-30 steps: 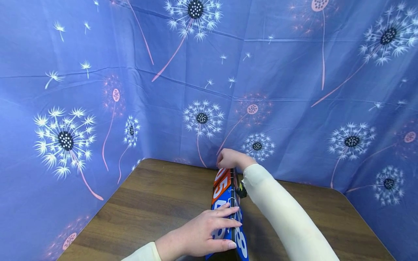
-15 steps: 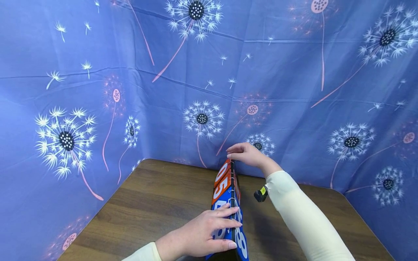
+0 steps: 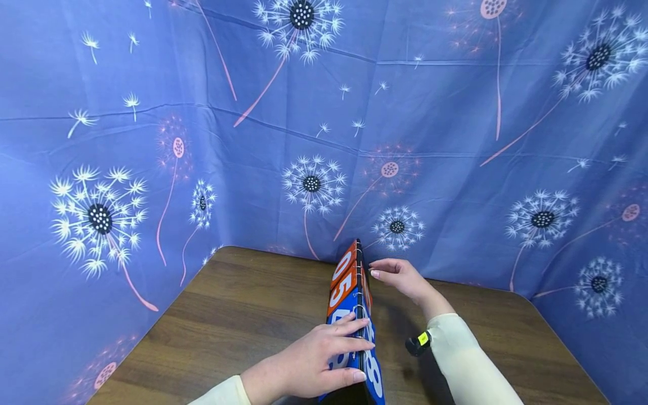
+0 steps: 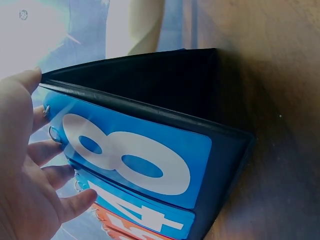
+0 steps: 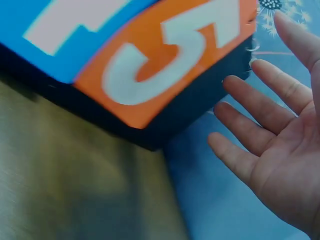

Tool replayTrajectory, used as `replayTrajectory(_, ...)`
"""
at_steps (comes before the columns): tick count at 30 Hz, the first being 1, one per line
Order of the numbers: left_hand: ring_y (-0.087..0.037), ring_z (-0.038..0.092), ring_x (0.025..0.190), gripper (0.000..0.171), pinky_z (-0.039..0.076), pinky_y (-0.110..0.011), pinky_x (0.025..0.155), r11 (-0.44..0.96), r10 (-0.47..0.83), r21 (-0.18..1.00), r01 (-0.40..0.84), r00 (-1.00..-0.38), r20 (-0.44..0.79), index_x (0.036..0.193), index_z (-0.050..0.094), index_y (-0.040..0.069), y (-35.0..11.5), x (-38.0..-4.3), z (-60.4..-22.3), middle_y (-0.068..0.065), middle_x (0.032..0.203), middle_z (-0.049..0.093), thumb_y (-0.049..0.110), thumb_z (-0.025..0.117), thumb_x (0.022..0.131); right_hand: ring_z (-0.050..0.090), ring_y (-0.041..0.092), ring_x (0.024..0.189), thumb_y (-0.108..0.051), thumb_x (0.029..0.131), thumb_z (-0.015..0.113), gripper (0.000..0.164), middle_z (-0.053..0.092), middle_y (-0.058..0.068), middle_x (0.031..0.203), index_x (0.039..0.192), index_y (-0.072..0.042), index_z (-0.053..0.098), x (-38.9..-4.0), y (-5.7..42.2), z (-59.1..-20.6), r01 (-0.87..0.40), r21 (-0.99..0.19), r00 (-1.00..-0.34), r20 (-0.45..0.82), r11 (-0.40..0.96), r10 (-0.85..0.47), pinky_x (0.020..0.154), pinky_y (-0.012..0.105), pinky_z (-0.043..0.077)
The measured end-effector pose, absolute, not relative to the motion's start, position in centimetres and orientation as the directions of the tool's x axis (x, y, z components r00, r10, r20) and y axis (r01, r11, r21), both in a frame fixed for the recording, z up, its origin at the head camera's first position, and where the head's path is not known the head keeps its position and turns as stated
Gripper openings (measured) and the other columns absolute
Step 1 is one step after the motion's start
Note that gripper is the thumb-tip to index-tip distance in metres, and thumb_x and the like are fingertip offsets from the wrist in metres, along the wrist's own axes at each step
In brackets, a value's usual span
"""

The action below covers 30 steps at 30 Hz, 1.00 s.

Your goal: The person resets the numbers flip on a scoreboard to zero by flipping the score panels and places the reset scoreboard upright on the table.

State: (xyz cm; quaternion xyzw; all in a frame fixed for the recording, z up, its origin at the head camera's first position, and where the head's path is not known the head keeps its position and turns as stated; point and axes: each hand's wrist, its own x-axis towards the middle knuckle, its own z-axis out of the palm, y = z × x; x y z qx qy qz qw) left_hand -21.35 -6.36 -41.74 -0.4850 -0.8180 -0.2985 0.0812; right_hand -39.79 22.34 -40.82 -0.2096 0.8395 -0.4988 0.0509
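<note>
A tabletop flip scoreboard (image 3: 342,287) stands like a tent, its ringed ridge running away from me. Orange and blue number cards hang on both slopes. My left hand (image 3: 319,357) lies across the near part of the ridge, fingers spread and fairly straight, thumb at the near end. In the left wrist view its fingertips touch the rings beside a blue 8 card (image 4: 125,150). Held apart from the far right slope is my right hand (image 3: 402,277), empty, fingers loosely extended. The right wrist view has it beside an orange 5 card (image 5: 150,70) and the bare black panel (image 5: 195,100).
The scoreboard stands on a brown wooden table (image 3: 253,304). Blue curtains with dandelion prints (image 3: 440,112) hang behind and along the sides. A small black device with a yellow label (image 3: 418,343) sits at my right wrist.
My right hand has left the far end of the ridge, where its fingers bent over the orange cards, and moved right and lower. The left hand stays in place.
</note>
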Motion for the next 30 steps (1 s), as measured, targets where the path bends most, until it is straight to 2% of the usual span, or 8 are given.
replayTrajectory(2, -0.032, 0.033, 0.156, 0.044, 0.042, -0.056, 0.117, 0.354, 0.742, 0.402, 0.845, -0.515, 0.429, 0.147, 0.056, 0.035, -6.3, -21.4, -41.7, 0.007, 0.167, 0.036, 0.051, 0.047, 0.107, 0.068, 0.013, 0.113, -0.031, 0.099, 0.070, 0.048, 0.067, 0.021, 0.135, 0.136, -0.001, 0.064, -39.4, 22.3, -42.0, -0.287, -0.876, -0.910, 0.123, 0.388, -0.395, 0.102, 0.048, 0.056)
replayTrajectory(9, -0.031, 0.033, 0.156, 0.046, 0.041, -0.054, 0.119, 0.372, 0.728, 0.407, 0.834, -0.534, 0.430, 0.149, 0.054, 0.035, -6.3, -21.4, -41.7, 0.008, 0.167, 0.036, 0.051, 0.047, 0.107, 0.068, 0.016, 0.113, -0.029, 0.095, 0.074, 0.047, 0.069, 0.015, 0.133, 0.135, -0.007, 0.064, -38.8, 21.7, -45.0, -0.208, -0.918, -0.940, 0.091, 0.339, -0.330, 0.098, 0.035, 0.056)
replayTrajectory(14, -0.032, 0.036, 0.154, 0.045, 0.042, -0.053, 0.118, 0.359, 0.727, 0.383, 0.851, -0.512, 0.457, 0.148, 0.055, 0.034, -6.3, -21.6, -41.8, 0.006, 0.166, 0.037, 0.050, 0.047, 0.107, 0.067, 0.021, 0.110, -0.032, 0.092, 0.077, 0.047, 0.069, 0.014, 0.131, 0.132, -0.011, 0.065, -38.9, 21.5, -45.9, -0.165, -0.918, -0.960, 0.064, 0.361, -0.274, 0.091, 0.040, 0.058)
replayTrajectory(21, -0.032, 0.036, 0.154, 0.045, 0.041, -0.052, 0.119, 0.351, 0.731, 0.380, 0.856, -0.504, 0.460, 0.149, 0.054, 0.033, -6.0, -21.9, -41.9, 0.004, 0.167, 0.037, 0.049, 0.047, 0.107, 0.066, 0.022, 0.111, -0.032, 0.092, 0.077, 0.054, 0.064, 0.020, 0.137, 0.138, -0.007, 0.060, -38.7, 21.4, -46.5, -0.116, -0.939, -0.961, 0.024, 0.324, -0.275, 0.092, 0.045, 0.060)
replayTrajectory(30, -0.030, 0.034, 0.156, 0.046, 0.041, -0.053, 0.119, 0.367, 0.733, 0.420, 0.830, -0.536, 0.419, 0.150, 0.052, 0.036, -6.2, -21.7, -41.8, 0.008, 0.168, 0.034, 0.051, 0.046, 0.107, 0.068, 0.019, 0.106, -0.033, 0.090, 0.080, 0.052, 0.069, 0.014, 0.129, 0.132, -0.006, 0.065, -38.4, 21.2, -47.3, -0.092, -0.942, -0.973, 0.016, 0.322, -0.229, 0.091, 0.044, 0.060)
